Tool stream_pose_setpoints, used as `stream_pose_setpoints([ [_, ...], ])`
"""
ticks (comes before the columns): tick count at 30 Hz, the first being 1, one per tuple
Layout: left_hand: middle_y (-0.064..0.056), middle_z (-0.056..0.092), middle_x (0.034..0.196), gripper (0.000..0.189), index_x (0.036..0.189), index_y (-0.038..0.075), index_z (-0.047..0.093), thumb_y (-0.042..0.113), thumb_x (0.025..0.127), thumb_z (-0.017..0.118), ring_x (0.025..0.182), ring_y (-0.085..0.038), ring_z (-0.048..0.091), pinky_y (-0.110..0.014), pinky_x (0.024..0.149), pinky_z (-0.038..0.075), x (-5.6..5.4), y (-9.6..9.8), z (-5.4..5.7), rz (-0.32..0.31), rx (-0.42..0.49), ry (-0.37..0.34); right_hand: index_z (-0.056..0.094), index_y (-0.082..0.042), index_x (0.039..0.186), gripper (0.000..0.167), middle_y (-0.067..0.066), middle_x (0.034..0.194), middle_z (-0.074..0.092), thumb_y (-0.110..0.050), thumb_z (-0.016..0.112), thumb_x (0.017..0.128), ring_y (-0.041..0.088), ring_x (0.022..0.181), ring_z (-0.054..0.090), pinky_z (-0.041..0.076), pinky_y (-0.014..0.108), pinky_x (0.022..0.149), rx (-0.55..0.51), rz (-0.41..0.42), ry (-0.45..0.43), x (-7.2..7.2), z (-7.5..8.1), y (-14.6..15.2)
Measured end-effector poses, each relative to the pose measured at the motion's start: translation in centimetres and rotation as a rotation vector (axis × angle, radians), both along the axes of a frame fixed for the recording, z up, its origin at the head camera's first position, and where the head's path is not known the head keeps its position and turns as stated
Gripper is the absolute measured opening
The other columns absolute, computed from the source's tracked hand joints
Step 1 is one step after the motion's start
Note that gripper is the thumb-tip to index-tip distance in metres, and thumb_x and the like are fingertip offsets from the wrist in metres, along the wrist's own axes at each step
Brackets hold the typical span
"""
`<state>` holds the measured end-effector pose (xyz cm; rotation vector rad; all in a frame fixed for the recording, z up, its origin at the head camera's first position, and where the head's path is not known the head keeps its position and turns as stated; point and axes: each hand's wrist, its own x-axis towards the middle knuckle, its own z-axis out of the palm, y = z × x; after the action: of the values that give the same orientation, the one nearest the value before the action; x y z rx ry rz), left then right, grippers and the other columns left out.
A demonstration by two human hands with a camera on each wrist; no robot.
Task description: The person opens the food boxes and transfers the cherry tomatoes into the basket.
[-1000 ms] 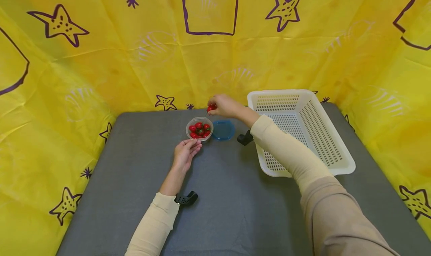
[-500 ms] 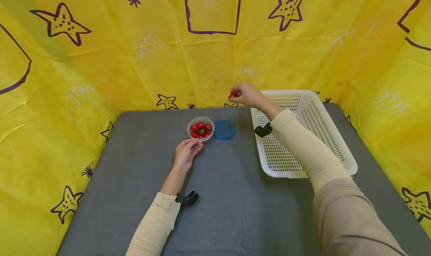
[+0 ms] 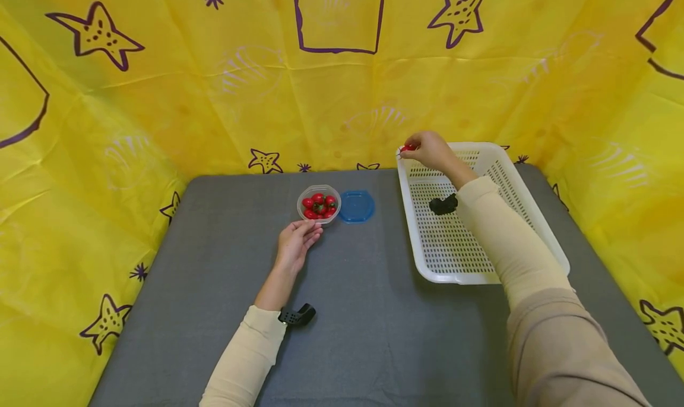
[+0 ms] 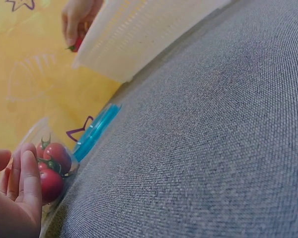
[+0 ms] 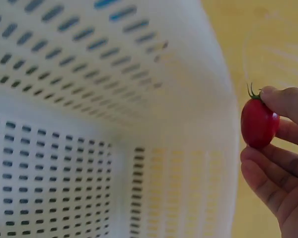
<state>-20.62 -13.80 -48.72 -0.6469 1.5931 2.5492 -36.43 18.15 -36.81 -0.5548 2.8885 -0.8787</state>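
A clear plastic container (image 3: 324, 220) of small red tomatoes (image 3: 319, 199) stands left of centre on the grey table. My left hand (image 3: 294, 244) holds it at the near rim, thumb above and fingers along the outer wall; the left wrist view has the fingers (image 4: 31, 173) in front of the tomatoes. My right hand (image 3: 434, 152) is raised at the far left corner of the white basket (image 3: 415, 240). It pinches one oval red tomato (image 5: 260, 123) between thumb and fingers, green stem upward. In the right wrist view the tomato is just outside the basket's rim.
A blue lid (image 3: 357, 207) lies on the grey table (image 3: 352, 312) against the container's right side. Yellow patterned cloth (image 3: 331, 110) rises behind the table and on both sides. My right forearm (image 3: 513, 246) crosses above the slotted basket.
My right hand has carried the pinched tomato rightward from above the blue lid to the basket's far left corner. The left hand has stayed at the container.
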Motion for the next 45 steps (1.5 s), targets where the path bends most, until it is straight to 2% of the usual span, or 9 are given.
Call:
stream_pose_setpoints([
  [5, 0.003, 0.072, 0.074, 0.005, 0.1, 0.005, 0.055, 0.008, 0.097, 0.058, 0.069, -0.009, 0.071, -0.022, 0.073, 0.059, 0.0, 0.0, 0.1, 0.004, -0.012, -0.007, 0.065, 0.007, 0.112, 0.034, 0.029, 0.114, 0.065, -0.021, 0.066, 0.093, 0.039, 0.1, 0.061, 0.05, 0.049, 0.088, 0.012, -0.063, -0.024, -0.5, -1.2, 1.5],
  [9, 0.003, 0.072, 0.075, 0.005, 0.1, 0.005, 0.055, 0.008, 0.097, 0.058, 0.07, -0.009, 0.071, -0.022, 0.074, 0.059, 0.0, 0.0, 0.2, -0.001, -0.012, -0.003, 0.067, 0.005, 0.107, 0.03, 0.026, 0.109, 0.068, -0.021, 0.065, 0.092, 0.036, 0.092, 0.061, 0.05, 0.045, 0.081, 0.046, -0.093, -0.038, -0.6, -2.9, 2.3],
  [12, 0.002, 0.072, 0.075, 0.005, 0.1, 0.005, 0.055, 0.008, 0.097, 0.058, 0.07, -0.01, 0.071, -0.021, 0.073, 0.059, 0.1, -0.1, 0.2, -0.005, -0.008, -0.001, 0.068, 0.005, 0.102, 0.028, 0.025, 0.104, 0.069, -0.021, 0.067, 0.091, 0.035, 0.089, 0.06, 0.049, 0.044, 0.079, 0.081, -0.098, -0.04, -0.6, -4.2, 2.4],
  [18, 0.002, 0.072, 0.076, 0.006, 0.1, 0.005, 0.055, 0.009, 0.097, 0.058, 0.071, -0.01, 0.071, -0.021, 0.073, 0.059, 0.2, -0.1, 0.0, -0.004, -0.016, -0.006, 0.068, 0.005, 0.098, 0.027, 0.023, 0.097, 0.068, -0.021, 0.068, 0.09, 0.034, 0.09, 0.057, 0.046, 0.046, 0.084, 0.143, -0.106, -0.075, -0.6, -6.5, 2.4],
  [22, 0.002, 0.072, 0.075, 0.005, 0.1, 0.006, 0.055, 0.008, 0.097, 0.058, 0.07, -0.01, 0.071, -0.021, 0.073, 0.059, 0.2, -0.1, 0.0, -0.002, -0.019, -0.011, 0.068, 0.006, 0.097, 0.027, 0.021, 0.094, 0.067, -0.021, 0.069, 0.089, 0.033, 0.087, 0.055, 0.044, 0.044, 0.081, 0.13, -0.127, -0.107, -0.5, -7.5, 2.5],
  [25, 0.002, 0.072, 0.075, 0.005, 0.099, 0.006, 0.055, 0.008, 0.097, 0.058, 0.069, -0.01, 0.071, -0.021, 0.072, 0.059, 0.2, -0.1, 0.0, 0.002, -0.017, -0.013, 0.069, 0.006, 0.095, 0.027, 0.021, 0.092, 0.068, -0.021, 0.07, 0.088, 0.033, 0.086, 0.056, 0.045, 0.044, 0.08, 0.147, -0.111, -0.094, -0.4, -8.1, 2.4],
  [34, 0.002, 0.072, 0.075, 0.005, 0.1, 0.005, 0.056, 0.008, 0.096, 0.059, 0.069, -0.01, 0.071, -0.022, 0.072, 0.059, 0.1, -0.3, 0.1, 0.01, -0.01, 0.009, 0.068, 0.007, 0.094, 0.027, 0.025, 0.094, 0.069, -0.02, 0.067, 0.089, 0.037, 0.087, 0.059, 0.046, 0.048, 0.084, 0.192, -0.093, -0.027, -0.6, -8.4, 1.7],
  [41, 0.002, 0.072, 0.074, 0.006, 0.099, 0.004, 0.055, 0.007, 0.096, 0.059, 0.067, -0.01, 0.071, -0.023, 0.072, 0.059, 0.2, -0.2, 0.0, 0.008, 0.004, 0.001, 0.066, 0.007, 0.103, 0.034, 0.026, 0.103, 0.067, -0.026, 0.065, 0.092, 0.038, 0.093, 0.059, 0.047, 0.049, 0.086, 0.207, -0.088, -0.077, -0.2, -7.9, 2.1],
  [45, 0.002, 0.072, 0.074, 0.005, 0.099, 0.004, 0.056, 0.007, 0.095, 0.06, 0.067, -0.01, 0.07, -0.022, 0.072, 0.059, 0.1, 0.0, -0.2, 0.011, -0.003, 0.018, 0.064, 0.008, 0.106, 0.034, 0.028, 0.107, 0.066, -0.024, 0.061, 0.094, 0.039, 0.094, 0.058, 0.047, 0.05, 0.085, 0.185, -0.091, -0.072, -0.1, -7.1, 2.7],
])
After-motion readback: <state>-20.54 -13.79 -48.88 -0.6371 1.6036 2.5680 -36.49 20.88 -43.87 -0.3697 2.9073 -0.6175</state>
